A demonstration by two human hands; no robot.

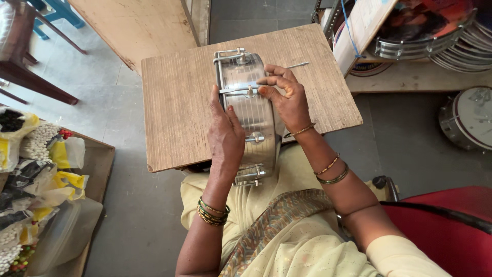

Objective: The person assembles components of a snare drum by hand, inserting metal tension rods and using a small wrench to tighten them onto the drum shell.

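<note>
A shiny metal drum shell (249, 110) with tension rods and lugs stands on its edge on a wooden board (179, 97), leaning toward my lap. My left hand (225, 134) grips its left rim from the side. My right hand (287, 97) rests on the right rim, and its fingertips pinch a small lug or screw fitting near the top. A thin metal rod (298, 65) lies on the board just beyond my right hand.
Finished drums (469, 115) and stacked metal hoops (435, 36) lie on the right. A box of plastic bags (36, 169) with white and coloured bits sits at the left. A red seat (451, 225) is at lower right, a chair (25, 61) at upper left.
</note>
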